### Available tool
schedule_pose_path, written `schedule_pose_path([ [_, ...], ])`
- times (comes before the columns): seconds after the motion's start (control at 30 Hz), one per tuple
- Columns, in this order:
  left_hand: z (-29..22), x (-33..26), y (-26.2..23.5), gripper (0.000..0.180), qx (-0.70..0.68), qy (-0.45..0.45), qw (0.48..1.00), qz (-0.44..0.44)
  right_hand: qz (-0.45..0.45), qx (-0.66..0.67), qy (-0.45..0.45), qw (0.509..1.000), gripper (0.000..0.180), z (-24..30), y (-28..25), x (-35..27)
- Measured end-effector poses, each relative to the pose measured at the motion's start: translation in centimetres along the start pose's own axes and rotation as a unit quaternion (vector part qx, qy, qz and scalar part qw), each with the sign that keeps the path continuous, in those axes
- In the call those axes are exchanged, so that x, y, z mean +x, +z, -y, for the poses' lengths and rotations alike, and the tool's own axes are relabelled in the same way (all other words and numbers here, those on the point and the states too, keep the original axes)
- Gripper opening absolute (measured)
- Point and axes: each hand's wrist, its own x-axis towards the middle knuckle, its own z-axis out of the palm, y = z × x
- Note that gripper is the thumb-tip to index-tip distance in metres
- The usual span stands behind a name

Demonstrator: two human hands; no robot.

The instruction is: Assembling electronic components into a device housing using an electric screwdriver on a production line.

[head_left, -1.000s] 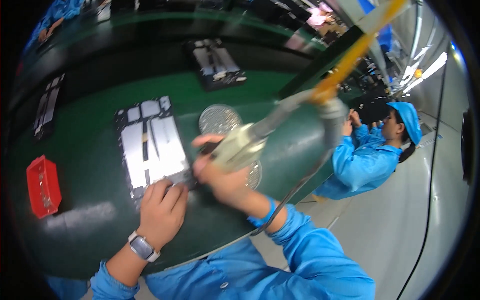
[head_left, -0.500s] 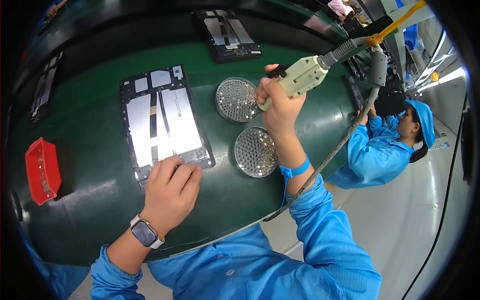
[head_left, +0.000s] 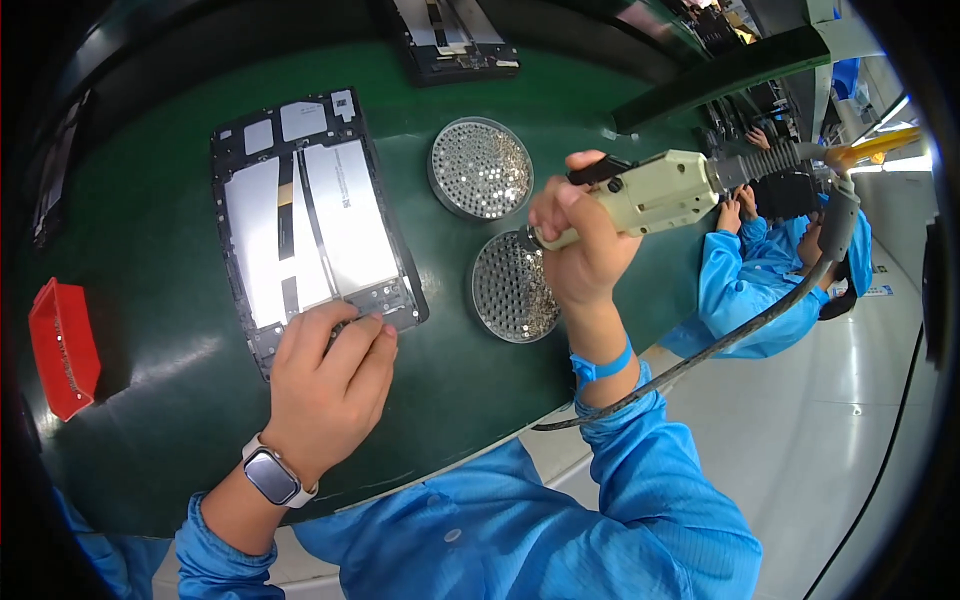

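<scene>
The cable (head_left: 740, 345) crossing my right forearm could snag and tug at the tool on its end. Just beyond, my left hand (head_left: 330, 385) rests on the near end of an open tablet-like unit (head_left: 350, 205), lying flat on the green desk (head_left: 165, 265); uneven pressure could slide or mar it, and a tool tip brought down there might catch my fingers. To its right, the nose of the pale electric driver (head_left: 660, 195) sits at the upper edge of the nearer perforated dish (head_left: 490, 297); a knock could scatter its small shiny pieces, perhaps into the unit. The farther dish (head_left: 453, 170), just past it, could spill the same way.

As for my grip: the left is nearer, fingers bent and partly spread, tips down on the unit's dark end strip. I cannot tell whether they pinch something small. Farther out, my right hand (head_left: 590, 245) is wrapped firmly around the driver's nose end, the black lever (head_left: 600, 170) beside my fingers. Whether the driver's tip touches the dish, I cannot tell.
</scene>
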Motion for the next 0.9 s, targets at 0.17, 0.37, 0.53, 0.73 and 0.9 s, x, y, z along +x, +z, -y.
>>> schedule_pose_path([
  [0.17,-0.1,0.0,0.0,0.014,-0.002,-0.008,1.0,-0.007,0.001,-0.01,0.006,1.0,0.025,-1.1,0.5,0.1],
  [0.37,-0.1,0.0,0.1,0.013,-0.004,-0.013,1.0,-0.014,-0.003,0.033,0.012,0.999,0.024,-1.5,0.4,0.1],
  [0.53,-0.2,0.2,0.2,0.014,-0.007,-0.016,1.0,-0.012,0.004,-0.011,0.0,1.0,0.024,-1.5,0.3,0.3],
  [0.73,-0.6,0.3,-0.4,0.018,0.004,-0.018,1.0,0.009,-0.016,0.044,0.013,0.999,0.03,-1.7,0.5,0.0],
  [0.9,-0.5,0.1,-1.6,0.025,-0.003,-0.035,0.999,0.02,-0.003,0.028,-0.015,0.999,0.028,0.9,1.7,0.0],
])
